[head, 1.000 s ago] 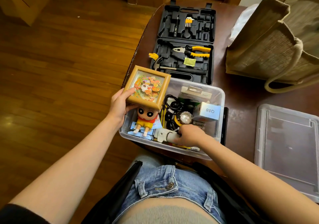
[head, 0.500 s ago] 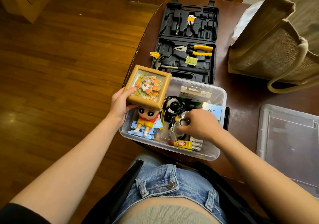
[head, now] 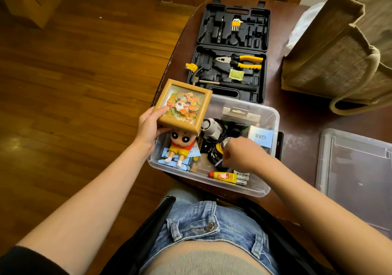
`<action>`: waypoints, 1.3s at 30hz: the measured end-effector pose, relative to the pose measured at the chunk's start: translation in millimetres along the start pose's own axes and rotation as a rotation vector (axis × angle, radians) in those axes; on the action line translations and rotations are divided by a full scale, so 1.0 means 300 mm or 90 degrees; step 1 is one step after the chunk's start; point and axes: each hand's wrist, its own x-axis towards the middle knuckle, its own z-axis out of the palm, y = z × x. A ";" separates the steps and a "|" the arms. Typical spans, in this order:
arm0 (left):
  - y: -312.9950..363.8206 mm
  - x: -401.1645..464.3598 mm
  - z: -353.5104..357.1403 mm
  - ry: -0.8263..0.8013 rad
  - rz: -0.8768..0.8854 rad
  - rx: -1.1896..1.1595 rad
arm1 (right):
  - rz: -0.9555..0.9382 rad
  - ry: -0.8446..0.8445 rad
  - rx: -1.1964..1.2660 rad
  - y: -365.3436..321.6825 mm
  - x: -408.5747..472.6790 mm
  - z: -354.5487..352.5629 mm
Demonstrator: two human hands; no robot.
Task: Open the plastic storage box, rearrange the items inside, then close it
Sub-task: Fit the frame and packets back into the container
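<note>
The dark desk ends at a curved left edge, with wooden floor beyond. On it lie a burlap bag, an open tool case and the clear lid at the right. The open storage box stands at the near edge. The left hand grips a picture frame over the box's left corner, above a doll. The right hand is inside the box with curled fingers pinching a black cable.
</note>
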 end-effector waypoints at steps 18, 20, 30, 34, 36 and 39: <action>0.112 -0.092 0.020 -0.227 0.010 -0.039 | 0.082 0.071 0.137 0.031 0.015 -0.014; 0.113 -0.098 0.028 -0.266 0.005 0.021 | 0.110 0.132 0.265 0.050 0.000 -0.073; 0.086 -0.108 0.071 -0.311 0.043 0.150 | 0.006 0.107 0.914 0.149 -0.089 -0.101; 0.077 -0.123 0.073 -0.370 0.103 0.287 | -0.099 0.102 0.734 0.161 -0.106 -0.092; 0.072 -0.131 0.083 -0.416 0.133 0.375 | -0.117 0.043 0.686 0.157 -0.112 -0.083; 0.057 -0.141 0.094 -0.471 0.176 0.483 | -0.124 -0.040 0.669 0.139 -0.122 -0.064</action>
